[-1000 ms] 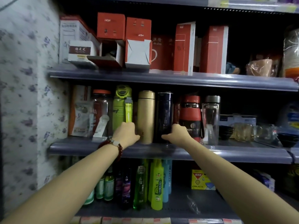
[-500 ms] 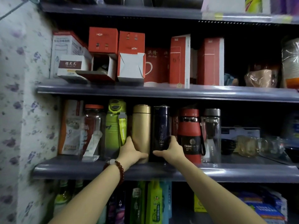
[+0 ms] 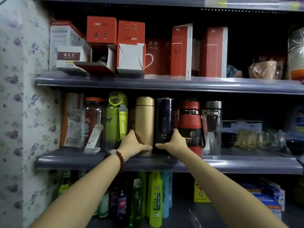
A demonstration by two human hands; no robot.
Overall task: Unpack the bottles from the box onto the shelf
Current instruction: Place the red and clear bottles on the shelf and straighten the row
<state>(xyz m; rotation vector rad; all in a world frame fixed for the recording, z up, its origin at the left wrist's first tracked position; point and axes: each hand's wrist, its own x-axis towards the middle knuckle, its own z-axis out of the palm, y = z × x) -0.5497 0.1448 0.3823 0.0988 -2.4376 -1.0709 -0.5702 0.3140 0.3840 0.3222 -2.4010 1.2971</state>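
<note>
Head view, shelf: we find the middle shelf (image 3: 230,163) carrying a row of bottles at its front edge.
Head view, gold bottle: the gold bottle (image 3: 144,122) stands upright, long axis vertical, cap up, at the middle of the row.
Head view, navy bottle: the navy bottle (image 3: 164,119) stands upright just to its right, the two bodies side by side and nearly touching.
Head view, left hand: the left hand (image 3: 133,144) is cupped round the gold bottle's base, thumb across the front, fingers up its left side; a loose wrap, not a full clench.
Head view, right hand: the right hand (image 3: 175,144) cups the navy bottle's base in mirror fashion, thumb in front, fingers on its right side.
Head view, neighbours: a green bottle (image 3: 116,119) stands left of the gold one; a red bottle (image 3: 190,125) stands right of the navy one, then a clear glass bottle (image 3: 212,127).
Head view, writing: we read "304" low on the navy bottle and "FASHION CUP" on the red bottle's black band; other print is too small to read.
Head view, wrist: a dark red bead bracelet (image 3: 120,160) sits on the left wrist.
Change since the earlier frame: both hands are lower on the bottles and closer together, thumbs now nearly meeting; the bottles stand as before.
</note>
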